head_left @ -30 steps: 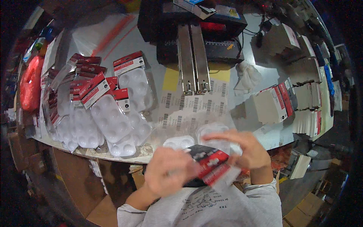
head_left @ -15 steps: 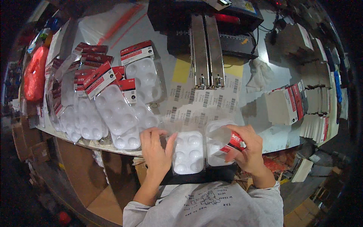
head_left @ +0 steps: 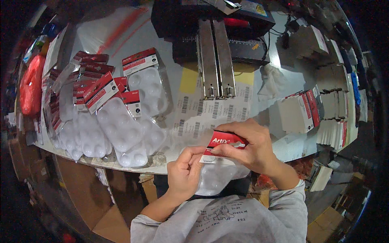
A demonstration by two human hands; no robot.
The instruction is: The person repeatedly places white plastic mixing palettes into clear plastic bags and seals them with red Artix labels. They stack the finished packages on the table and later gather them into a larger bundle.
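Observation:
Near the table's front edge, my right hand (head_left: 257, 148) grips a folded red-and-white header card (head_left: 219, 139) by its top and right side, thumb on its front. My left hand (head_left: 184, 172) pinches the card's lower left side. Below the card hangs a white plastic paint palette (head_left: 212, 180) with round wells, in a clear bag. The bag's top edge is hidden behind the card and fingers. To the left lies a heap of bagged palettes (head_left: 119, 123) that bear the same kind of card.
A black machine (head_left: 186, 52) with two long metal arms (head_left: 214, 60) stands at the back, over a sheet of barcode labels (head_left: 210, 111). On the right are a stack of header cards (head_left: 298, 113), more card stacks (head_left: 336, 109) and crumpled tissue (head_left: 272, 81). Cardboard boxes (head_left: 81, 190) sit below the table.
Two bagged palettes lay side by side before me; now one palette hangs under the card. The card moved left and up in my right hand, and my left hand closed on its side.

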